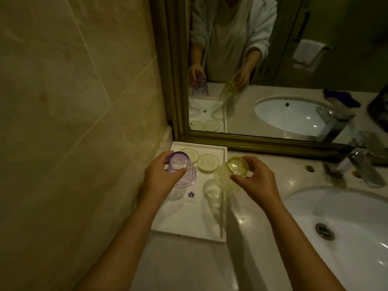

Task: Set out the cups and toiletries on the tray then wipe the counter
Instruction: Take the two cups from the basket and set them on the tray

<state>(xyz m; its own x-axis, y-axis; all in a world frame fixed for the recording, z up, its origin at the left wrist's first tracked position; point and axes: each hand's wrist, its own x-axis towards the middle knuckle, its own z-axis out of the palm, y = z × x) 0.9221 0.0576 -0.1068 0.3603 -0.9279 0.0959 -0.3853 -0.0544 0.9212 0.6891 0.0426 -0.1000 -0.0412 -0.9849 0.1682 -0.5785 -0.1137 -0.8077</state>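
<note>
The left hand (pixel 161 173) wraps the base end of an upturned purple glass cup (pixel 182 171), thumb on the near side and fingers curled round the far side, closed firmly on it. The right hand (pixel 255 177) pinches the base of an upturned yellow-green glass cup (pixel 230 172) between thumb and fingertips, the cup tilted toward the left. Both cups are ribbed, see-through glass, held mouth-down above the white tray (pixel 189 223); whether either rim touches the tray is hard to tell in the dim light.

The counter (pixel 247 219) runs pale and glossy from the tiled wall on the left to the white sink (pixel 346 217) on the right. The tray sits in the corner, its left edge against the wall and its far edge under the framed mirror (pixel 273 70). Its near half is bare apart from a small dark crest (pixel 191 194) printed near the middle. Two round pale coasters (pixel 208 162) lie side by side at the tray's far end, just beyond the cups, the left one partly hidden by the purple cup.
</note>
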